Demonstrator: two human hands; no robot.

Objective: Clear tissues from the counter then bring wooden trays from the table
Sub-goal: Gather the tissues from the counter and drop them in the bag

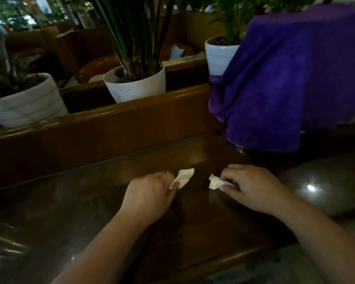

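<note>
Two crumpled white tissues lie on the dark wooden counter (90, 201). My left hand (150, 193) pinches the left tissue (183, 177) between thumb and fingers at the counter's middle. My right hand (252, 187) grips the right tissue (215, 181), whose free end sticks out to the left. The two hands are a short gap apart, both resting low on the counter. No wooden trays are in view.
A raised wooden ledge (111, 124) runs behind the counter, with white plant pots (137, 85) (25, 103) (219, 56) on it. A purple cloth (291, 78) drapes over something at the back right. A rounded dark glossy object (326, 181) sits at the right.
</note>
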